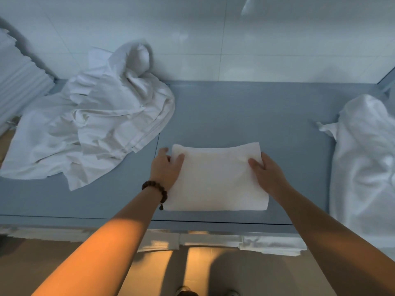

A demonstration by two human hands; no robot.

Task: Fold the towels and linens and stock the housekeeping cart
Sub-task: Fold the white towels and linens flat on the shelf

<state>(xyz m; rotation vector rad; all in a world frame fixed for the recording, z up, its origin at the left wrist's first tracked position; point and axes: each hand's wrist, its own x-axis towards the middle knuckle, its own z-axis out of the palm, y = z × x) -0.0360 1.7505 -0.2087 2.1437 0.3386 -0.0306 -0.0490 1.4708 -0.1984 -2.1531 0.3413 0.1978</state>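
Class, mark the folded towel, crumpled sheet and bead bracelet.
folded towel [215,180], head view, middle of top face.
crumpled sheet [96,116], head view, centre of heap.
bead bracelet [159,186], head view, beads at left wrist.

A bracelet [157,189] of round, dark brown beads is worn on the wrist just behind the left hand [167,167]. A small, dark, drop-shaped pendant [161,207] is hung from it. Both forearms [128,223] are seen bare as far as the lower edge. The toes of two shoes [185,291] are glimpsed at the very bottom, too blurred to be told further.
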